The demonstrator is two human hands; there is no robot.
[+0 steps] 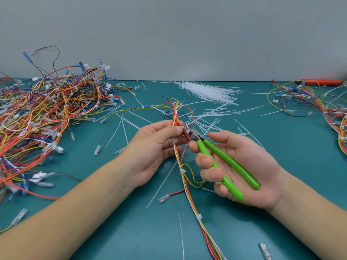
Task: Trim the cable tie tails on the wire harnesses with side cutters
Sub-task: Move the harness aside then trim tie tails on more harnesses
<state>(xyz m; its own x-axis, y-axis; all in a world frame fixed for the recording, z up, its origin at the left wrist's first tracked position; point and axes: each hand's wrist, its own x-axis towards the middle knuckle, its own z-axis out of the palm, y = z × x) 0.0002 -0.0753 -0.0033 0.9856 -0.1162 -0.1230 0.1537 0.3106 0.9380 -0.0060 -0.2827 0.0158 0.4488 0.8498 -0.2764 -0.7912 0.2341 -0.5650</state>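
- Teal matting covers the work table (281,184), and a plain grey wall (169,34) is seen behind it in the head view.
- At the left, a large tangled heap of red, yellow, white and blue wire harnesses (47,113) is piled on the table, with clear terminal sleeves and white connectors scattered through it.
- A smaller heap of similar wire harnesses (319,104) is spread along the right edge, and an orange object (323,82), blurred, lies at the far right by the wall.
- A loose bundle of unused translucent white cable ties (206,91) is laid near the wall at the centre, and cut white tie tails (163,182) are strewn over the mat around the hands.
- One red, yellow and white wire harness (187,186) is stretched from the bottom edge up through the centre; white cable ties (199,216) are fastened around it at several spots.
- The harness is pinched near its upper end by the left hand (155,147), the thumb and fingers curled around the wires.
- Green-handled side cutters (223,162) are held in the right hand (244,169), palm up: one handle lies across the palm and the fingers are curled around the other, so the handles are spread apart.
- The metal cutter head (191,131) is placed against the harness just beside the left thumb; whether a tie tail lies between the blades cannot be told.
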